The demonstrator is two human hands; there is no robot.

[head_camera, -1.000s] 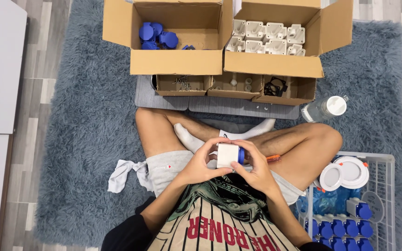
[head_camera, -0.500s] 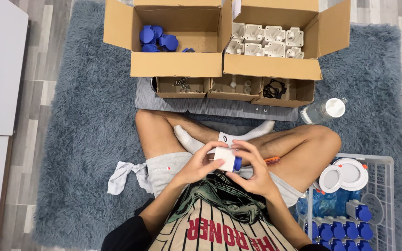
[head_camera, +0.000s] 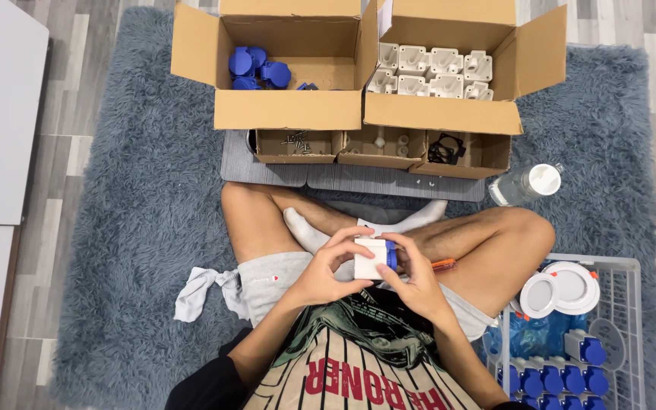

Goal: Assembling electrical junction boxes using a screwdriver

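White and blue, the small socket block (head_camera: 373, 258) sits over the person's lap, clamped between the left hand (head_camera: 322, 275) and the right hand (head_camera: 417, 282), fingers of both curled on it. At the rug's (head_camera: 130, 228) far edge stand two open cardboard boxes: the left box (head_camera: 290, 110) holds blue caps (head_camera: 258, 70), the right box (head_camera: 442, 114) holds white housings (head_camera: 434, 70). Just beside them a low tray (head_camera: 381, 161) has compartments with screws and small parts. At the right, a wire basket (head_camera: 632, 266) holds finished blue-fronted sockets (head_camera: 548, 376) and round white discs (head_camera: 563, 288).
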